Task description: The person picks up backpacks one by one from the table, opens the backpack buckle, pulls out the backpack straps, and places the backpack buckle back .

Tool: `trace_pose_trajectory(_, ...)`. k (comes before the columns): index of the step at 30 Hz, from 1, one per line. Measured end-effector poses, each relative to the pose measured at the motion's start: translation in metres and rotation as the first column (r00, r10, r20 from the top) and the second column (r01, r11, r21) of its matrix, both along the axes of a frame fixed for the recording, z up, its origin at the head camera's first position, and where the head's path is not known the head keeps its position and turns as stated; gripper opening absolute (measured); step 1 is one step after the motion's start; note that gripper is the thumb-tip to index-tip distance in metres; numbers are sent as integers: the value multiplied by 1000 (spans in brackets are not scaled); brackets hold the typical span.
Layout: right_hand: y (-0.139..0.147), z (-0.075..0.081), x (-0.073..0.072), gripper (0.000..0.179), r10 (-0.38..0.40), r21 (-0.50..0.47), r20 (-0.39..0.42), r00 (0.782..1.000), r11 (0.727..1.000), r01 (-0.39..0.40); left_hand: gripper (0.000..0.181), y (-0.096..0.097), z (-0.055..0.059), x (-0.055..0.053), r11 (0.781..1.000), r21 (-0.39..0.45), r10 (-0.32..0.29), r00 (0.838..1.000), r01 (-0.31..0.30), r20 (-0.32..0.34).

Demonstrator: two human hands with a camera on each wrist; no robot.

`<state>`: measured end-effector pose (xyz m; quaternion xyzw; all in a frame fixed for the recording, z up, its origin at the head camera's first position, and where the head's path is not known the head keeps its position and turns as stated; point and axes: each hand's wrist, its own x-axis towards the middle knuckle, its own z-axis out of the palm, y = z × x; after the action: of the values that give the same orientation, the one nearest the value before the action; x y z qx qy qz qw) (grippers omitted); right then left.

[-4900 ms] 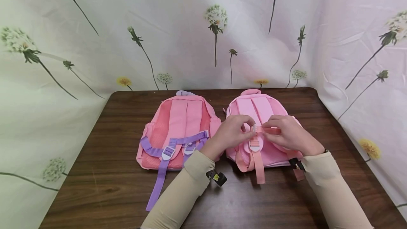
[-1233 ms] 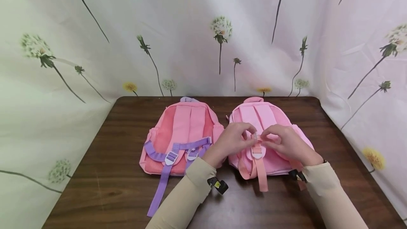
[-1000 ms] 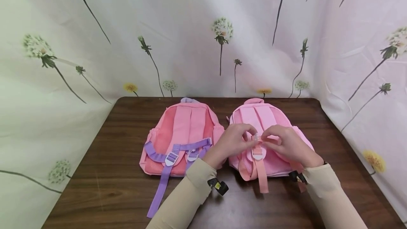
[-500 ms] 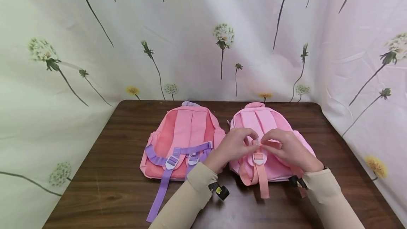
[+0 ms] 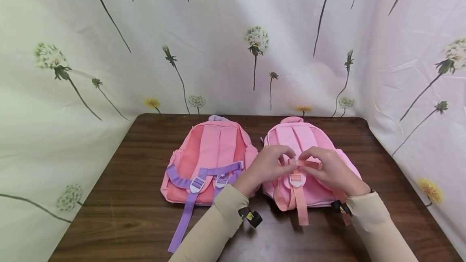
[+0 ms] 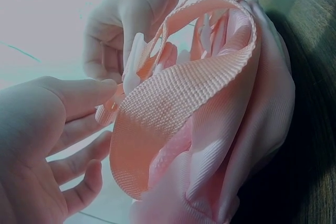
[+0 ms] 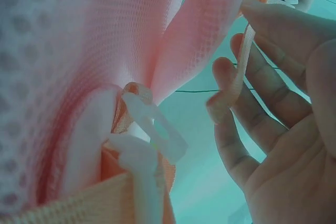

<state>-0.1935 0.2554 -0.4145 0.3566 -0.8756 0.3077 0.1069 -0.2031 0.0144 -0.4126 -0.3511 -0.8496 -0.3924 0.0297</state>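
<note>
Right backpack (image 5: 320,140): lies flat on the table (image 5: 127,161), straps up, directly under both hands.
Chest strap (image 5: 309,164): thin peach webbing running across the backpack's middle, between the two hands.
Clip (image 5: 295,161): small pale plastic piece at the strap's end, where the fingertips of both hands meet.
Left hand (image 5: 267,167): over the backpack's left half, thumb and forefinger pinching the clip; the other fingers loosely curled.
Right hand (image 5: 329,169): over the backpack's right half, fingers curled round the chest strap, pinching it just beside the clip.
Shoulder strap (image 6: 178,98): wide peach webbing looping close by the left hand in the left wrist view.
Buckle (image 7: 149,129): white plastic slider near the pink mesh in the right wrist view, apart from the right hand's fingers (image 7: 247,82).
Left backpack (image 5: 207,153): pink with purple straps, just beside the right one, untouched.
</note>
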Motion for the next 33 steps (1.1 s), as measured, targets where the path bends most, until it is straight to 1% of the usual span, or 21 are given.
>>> trace_pose_trajectory(5, 2, -1, 1, 29, -8, -6, 3, 1000, 1000, 8, 19, 1, -2, -1, 1000, 15, -14, 1000, 14, -1)
trace_pose_trajectory(8, 2, -4, 2, 31, 8, -29, -1, 1000, 1000, -8, 19, 2, -4, 1, 1000, 17, -16, 1000, 15, 6)
trace_pose_trajectory(12, 2, -8, 2, 34, 35, -56, -26, 999, 998, -36, 20, 3, -6, 2, 1000, 20, -16, 1000, 16, 9)
trace_pose_trajectory(17, 1, -8, 2, 36, 39, -45, -51, 998, 998, -41, 20, 4, -6, 2, 999, 23, -33, 999, 33, -10)
trace_pose_trajectory(22, 0, -7, 0, 36, 33, -32, -25, 999, 999, -34, 20, 3, -5, 0, 999, 19, -26, 999, 27, -38)
trace_pose_trajectory(24, 1, -6, -1, 37, 27, -22, -21, 999, 999, -27, 19, 3, -5, 0, 999, 27, -23, 999, 24, -36)
trace_pose_trajectory(28, 2, -5, -1, 35, 16, -6, -19, 1000, 1000, -16, 17, 2, -5, -2, 999, 49, -23, 1000, 24, -11)
trace_pose_trajectory(33, 3, -4, -2, 29, 15, -9, 1, 1000, 1000, -15, 17, 2, -4, -2, 999, 46, -18, 1000, 18, 8)
